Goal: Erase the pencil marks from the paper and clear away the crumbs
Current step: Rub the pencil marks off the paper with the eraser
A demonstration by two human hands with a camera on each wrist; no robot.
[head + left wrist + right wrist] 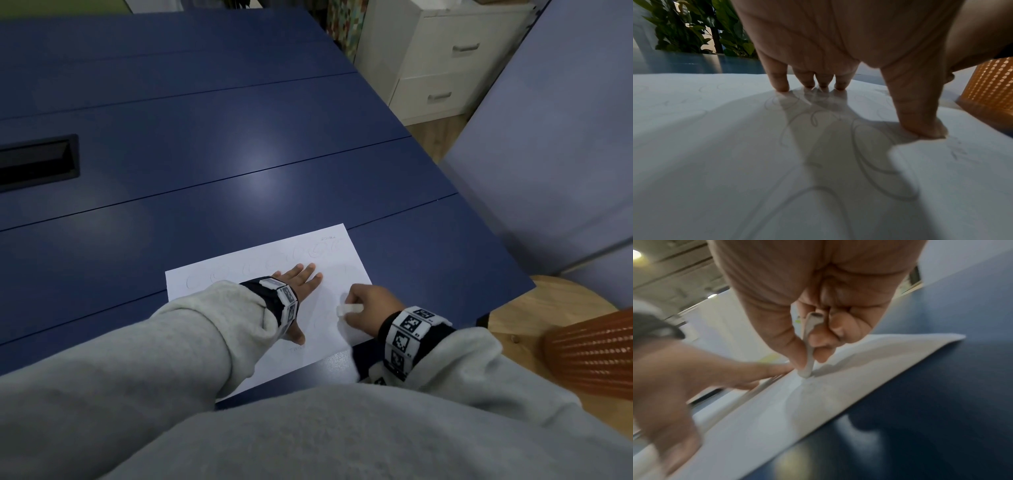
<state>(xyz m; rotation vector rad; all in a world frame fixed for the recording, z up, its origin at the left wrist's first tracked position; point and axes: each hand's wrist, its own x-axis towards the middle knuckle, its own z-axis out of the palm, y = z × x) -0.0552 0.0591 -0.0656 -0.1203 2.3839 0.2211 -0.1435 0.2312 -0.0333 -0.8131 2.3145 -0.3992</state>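
A left hand presses flat on the paper; at its 3 o'clock, the right hand pinches an eraser.

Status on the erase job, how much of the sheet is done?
Done: little that shows; the area near the right hand looks fainter. In hand: the left hand presses the white paper sheet flat on the dark blue table, while the right pinches a white eraser against it. Left: loops of pencil marks remain; no crumbs visible.
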